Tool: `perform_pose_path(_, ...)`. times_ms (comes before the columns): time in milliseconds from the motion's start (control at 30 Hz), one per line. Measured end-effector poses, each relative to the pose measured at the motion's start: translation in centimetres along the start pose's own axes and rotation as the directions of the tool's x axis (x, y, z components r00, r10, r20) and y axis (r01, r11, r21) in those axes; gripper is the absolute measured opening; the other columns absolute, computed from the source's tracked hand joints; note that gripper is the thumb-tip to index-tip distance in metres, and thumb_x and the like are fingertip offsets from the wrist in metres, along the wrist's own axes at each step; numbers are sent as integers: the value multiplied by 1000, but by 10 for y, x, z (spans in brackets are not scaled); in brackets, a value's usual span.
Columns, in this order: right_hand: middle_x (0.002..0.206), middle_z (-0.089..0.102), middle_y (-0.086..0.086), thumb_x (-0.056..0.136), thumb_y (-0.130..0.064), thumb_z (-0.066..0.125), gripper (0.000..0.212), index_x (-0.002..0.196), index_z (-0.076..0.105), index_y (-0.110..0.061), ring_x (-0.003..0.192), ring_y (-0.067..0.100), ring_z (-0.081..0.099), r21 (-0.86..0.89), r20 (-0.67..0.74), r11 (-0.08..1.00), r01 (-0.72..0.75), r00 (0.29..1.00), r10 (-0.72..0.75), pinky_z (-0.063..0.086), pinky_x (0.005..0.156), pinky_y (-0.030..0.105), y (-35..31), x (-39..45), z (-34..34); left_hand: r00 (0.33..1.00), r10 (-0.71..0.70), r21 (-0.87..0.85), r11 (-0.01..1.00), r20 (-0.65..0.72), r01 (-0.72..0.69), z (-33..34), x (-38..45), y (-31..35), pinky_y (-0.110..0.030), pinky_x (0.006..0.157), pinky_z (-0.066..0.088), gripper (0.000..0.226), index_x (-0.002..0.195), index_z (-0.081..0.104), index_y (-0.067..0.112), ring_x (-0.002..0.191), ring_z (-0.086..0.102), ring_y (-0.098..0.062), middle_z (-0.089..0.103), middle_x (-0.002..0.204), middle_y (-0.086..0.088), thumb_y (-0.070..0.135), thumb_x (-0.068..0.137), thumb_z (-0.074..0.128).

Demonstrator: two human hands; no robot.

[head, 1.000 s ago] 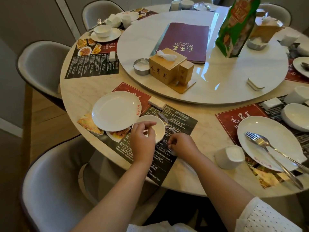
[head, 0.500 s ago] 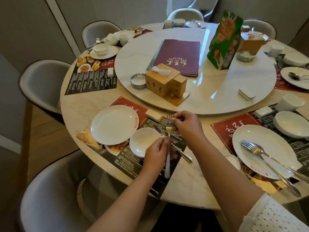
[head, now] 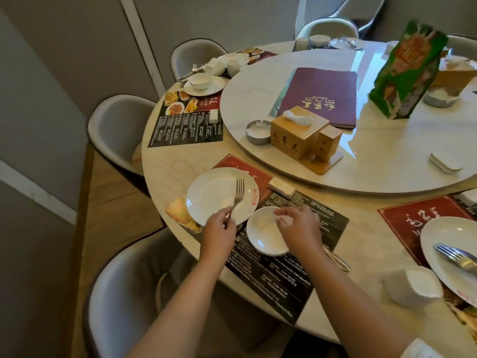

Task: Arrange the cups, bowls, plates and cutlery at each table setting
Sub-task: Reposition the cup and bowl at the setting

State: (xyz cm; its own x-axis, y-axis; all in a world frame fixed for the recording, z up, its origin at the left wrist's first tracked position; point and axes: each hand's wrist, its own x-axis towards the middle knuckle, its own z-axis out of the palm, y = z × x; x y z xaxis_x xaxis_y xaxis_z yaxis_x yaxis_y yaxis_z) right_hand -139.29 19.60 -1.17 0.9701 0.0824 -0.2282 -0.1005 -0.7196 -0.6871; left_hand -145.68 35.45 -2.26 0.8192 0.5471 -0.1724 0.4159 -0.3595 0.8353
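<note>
At the near setting a white plate (head: 211, 195) lies on the dark placemat (head: 278, 277), with a small white bowl (head: 265, 239) just to its right. My left hand (head: 219, 232) grips the handle of a fork (head: 238, 195), whose tines point away from me over the plate. Above the bowl's right rim my right hand (head: 299, 227) hovers, fingers loosely curled, nothing seen in them. A spoon (head: 336, 260) rests on the placemat, its handle showing past my right wrist. A white cup (head: 413, 286) stands further right.
The setting on the right has a plate (head: 449, 244) with cutlery (head: 454, 257) on it. The turntable (head: 387, 164) carries a purple menu (head: 320, 96), tissue box (head: 296, 133), ashtray (head: 256, 133) and green bag (head: 405, 71). A grey chair (head: 116, 293) sits below the table edge.
My right hand has let go of the fork. My left hand has carried it left from the placemat to over the plate. The view has shifted right and down.
</note>
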Motion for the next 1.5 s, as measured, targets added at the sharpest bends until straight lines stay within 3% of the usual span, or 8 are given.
perform_pose_path(167, 136, 44, -1, 89, -20, 65, 22, 109, 68, -28, 133, 19, 31, 9, -61, 1000, 11, 998, -10, 32, 106, 37, 2, -9, 20, 997, 83, 264, 961, 4, -81, -12, 23, -18, -30, 95, 45, 39, 139, 51, 18, 110, 54, -20, 50, 121, -5, 14, 101, 44)
perform_pose_path(433, 130, 48, -5, 92, -14, 58, 18, 103, 67, -25, 127, 15, 39, 84, -124, 996, 25, 992, -14, 34, 91, 28, 11, -4, 25, 990, 140, 421, 899, -12, -122, -1, 34, -34, -32, 99, 44, 43, 142, 48, 14, 118, 45, -20, 45, 123, -6, 7, 99, 44)
perform_pose_path(633, 101, 62, -2, 95, -8, 50, 16, 99, 61, -20, 90, 15, 59, 250, -254, 968, -23, 963, 89, 46, 68, 27, 27, 15, 10, 987, 144, 405, 909, -76, -101, 5, 29, -35, -32, 98, 43, 43, 140, 50, 17, 116, 43, -19, 46, 118, -4, 8, 99, 45)
perform_pose_path(767, 101, 63, -3, 94, -11, 56, 18, 109, 65, -18, 75, 7, 54, 176, -158, 976, -124, 976, 153, 39, 57, 21, 32, 39, -3, 981, 158, 556, 829, -114, -69, 6, 28, -35, -40, 97, 39, 42, 139, 52, 21, 114, 46, -21, 51, 121, -2, 16, 98, 48)
perform_pose_path(867, 101, 65, -2, 92, -15, 62, 16, 105, 68, -20, 77, 10, 56, 112, -59, 976, -189, 979, 196, 45, 64, 25, 29, 52, -6, 981, 119, 571, 821, -153, -11, 8, 27, -31, -42, 98, 33, 42, 138, 54, 25, 113, 47, -21, 53, 121, -1, 19, 96, 50)
perform_pose_path(1133, 93, 64, 5, 92, -12, 58, 6, 93, 63, -16, 77, 18, 57, 54, -65, 980, -193, 978, 196, 49, 66, 33, 26, 60, -14, 976, 158, 419, 904, -148, -83, 19, 18, -1, -41, 102, 32, 33, 124, 61, 29, 118, 43, -17, 52, 124, 4, 22, 93, 53)
perform_pose_path(1367, 95, 59, 1, 93, -9, 58, 8, 100, 60, -12, 78, 12, 52, 161, -318, 980, 120, 946, -64, 32, 54, 17, -19, 52, -49, 952, 297, 115, 951, -73, -288, 32, 7, 38, -21, 82, 44, 21, 109, 67, 25, 105, 49, -10, 59, 109, 7, 16, 95, 55)
perform_pose_path(1500, 93, 60, -2, 92, -11, 61, 10, 102, 61, -14, 83, 12, 57, 226, -333, 949, 220, 933, -137, 39, 57, 15, -54, 47, -50, 969, 235, -143, 964, 76, -223, 33, -1, 54, -14, 76, 49, 16, 109, 64, 26, 91, 62, -2, 65, 99, 12, 22, 99, 52)
